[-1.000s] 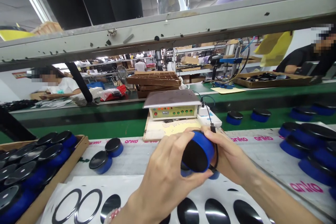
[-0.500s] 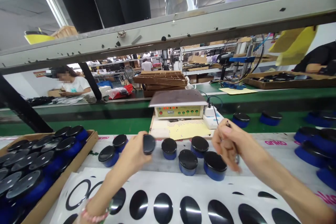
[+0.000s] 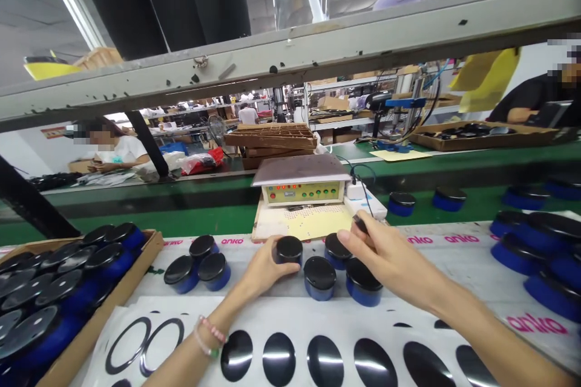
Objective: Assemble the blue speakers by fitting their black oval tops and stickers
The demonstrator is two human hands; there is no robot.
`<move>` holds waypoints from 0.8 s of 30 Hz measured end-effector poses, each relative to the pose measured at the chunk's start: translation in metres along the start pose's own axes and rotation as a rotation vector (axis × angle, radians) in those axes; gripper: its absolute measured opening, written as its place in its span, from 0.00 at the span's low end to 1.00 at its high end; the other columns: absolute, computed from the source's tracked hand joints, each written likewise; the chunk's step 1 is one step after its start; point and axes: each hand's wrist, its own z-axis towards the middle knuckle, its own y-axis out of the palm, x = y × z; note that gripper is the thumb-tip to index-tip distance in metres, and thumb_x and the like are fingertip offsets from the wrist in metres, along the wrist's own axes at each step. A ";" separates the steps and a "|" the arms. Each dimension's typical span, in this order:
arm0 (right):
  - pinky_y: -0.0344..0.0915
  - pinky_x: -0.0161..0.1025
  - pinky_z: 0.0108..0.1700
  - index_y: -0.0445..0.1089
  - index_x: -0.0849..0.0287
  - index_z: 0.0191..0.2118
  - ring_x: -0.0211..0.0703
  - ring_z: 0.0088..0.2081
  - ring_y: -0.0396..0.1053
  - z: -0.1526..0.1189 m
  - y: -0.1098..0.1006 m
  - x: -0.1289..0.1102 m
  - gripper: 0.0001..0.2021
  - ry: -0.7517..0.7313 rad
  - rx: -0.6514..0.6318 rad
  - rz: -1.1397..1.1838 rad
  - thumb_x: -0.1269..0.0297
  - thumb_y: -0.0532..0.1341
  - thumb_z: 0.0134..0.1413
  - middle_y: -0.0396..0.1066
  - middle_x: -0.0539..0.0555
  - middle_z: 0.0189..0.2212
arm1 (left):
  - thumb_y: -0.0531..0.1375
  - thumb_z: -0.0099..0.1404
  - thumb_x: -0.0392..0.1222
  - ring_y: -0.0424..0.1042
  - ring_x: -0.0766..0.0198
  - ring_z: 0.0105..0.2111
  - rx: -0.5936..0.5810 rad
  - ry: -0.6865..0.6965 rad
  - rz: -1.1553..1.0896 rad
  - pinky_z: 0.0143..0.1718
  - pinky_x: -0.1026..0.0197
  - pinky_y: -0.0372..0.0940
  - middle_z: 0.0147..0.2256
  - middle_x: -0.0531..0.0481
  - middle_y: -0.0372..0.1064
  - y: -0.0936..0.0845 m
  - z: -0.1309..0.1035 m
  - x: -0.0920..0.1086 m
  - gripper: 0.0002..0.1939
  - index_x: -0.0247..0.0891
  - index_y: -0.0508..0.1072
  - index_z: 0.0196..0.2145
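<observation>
The left hand (image 3: 262,269) wraps 1 upright blue puck (image 3: 289,249); right of this puck, the right hand (image 3: 391,251) grips a black connector (image 3: 360,222).

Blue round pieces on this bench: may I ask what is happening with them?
A person's left hand grips one blue round piece with a black top. The right hand holds a black cable plug, away from that piece. Three similar pieces stand to its left; others fill the carton at far left.
</observation>
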 end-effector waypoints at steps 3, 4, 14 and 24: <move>0.51 0.36 0.25 0.50 0.53 0.30 0.38 0.22 0.57 -0.005 -0.002 -0.004 0.14 -0.019 -0.013 -0.022 0.51 0.49 0.62 0.58 0.44 0.21 | 0.66 0.54 0.42 0.70 0.56 0.48 0.042 0.030 -0.118 0.49 0.54 0.65 0.47 0.42 0.70 -0.001 0.002 0.029 0.26 0.38 0.60 0.47; 0.54 0.37 0.26 0.53 0.54 0.33 0.39 0.23 0.59 -0.008 -0.001 -0.007 0.11 -0.037 -0.038 -0.026 0.53 0.50 0.62 0.60 0.46 0.23 | 0.65 0.54 0.42 0.70 0.57 0.47 0.055 0.043 -0.141 0.48 0.54 0.65 0.47 0.43 0.69 -0.004 -0.002 0.042 0.26 0.39 0.58 0.47; 0.61 0.41 0.40 0.52 0.54 0.53 0.45 0.39 0.66 -0.011 0.007 -0.007 0.17 -0.155 -0.210 0.008 0.61 0.54 0.60 0.65 0.53 0.40 | 0.68 0.49 0.38 0.63 0.52 0.52 0.118 0.126 -0.007 0.54 0.46 0.58 0.50 0.46 0.63 -0.012 -0.017 0.083 0.29 0.42 0.63 0.48; 0.56 0.42 0.36 0.54 0.56 0.27 0.50 0.36 0.61 -0.001 0.056 0.019 0.14 -0.193 -0.260 -0.155 0.69 0.65 0.46 0.63 0.51 0.29 | 0.58 0.53 0.26 0.62 0.54 0.55 -0.024 0.083 -0.052 0.56 0.45 0.57 0.54 0.40 0.59 0.011 -0.004 0.012 0.32 0.37 0.57 0.55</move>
